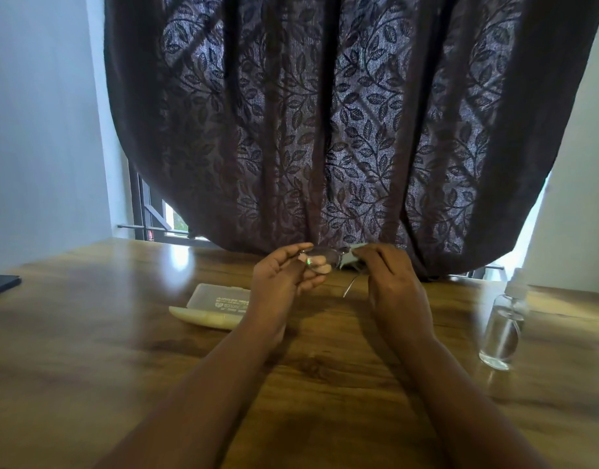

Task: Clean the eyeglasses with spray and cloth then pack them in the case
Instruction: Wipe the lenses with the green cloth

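Note:
Above the wooden table (88,350), my left hand (284,275) holds thin-rimmed eyeglasses (320,257) by the left lens side. My right hand (389,279) pinches a small pale cloth (350,258) against the right lens. One temple arm of the glasses hangs down between my hands. An open, pale translucent case (213,304) lies on the table to the left, partly behind my left wrist. A clear spray bottle (504,330) with a white nozzle stands upright at the right.
A dark leaf-patterned curtain (325,130) hangs just behind my hands and reaches the table's far edge. A dark flat object (0,284) lies at the table's left edge. White walls flank the window on both sides.

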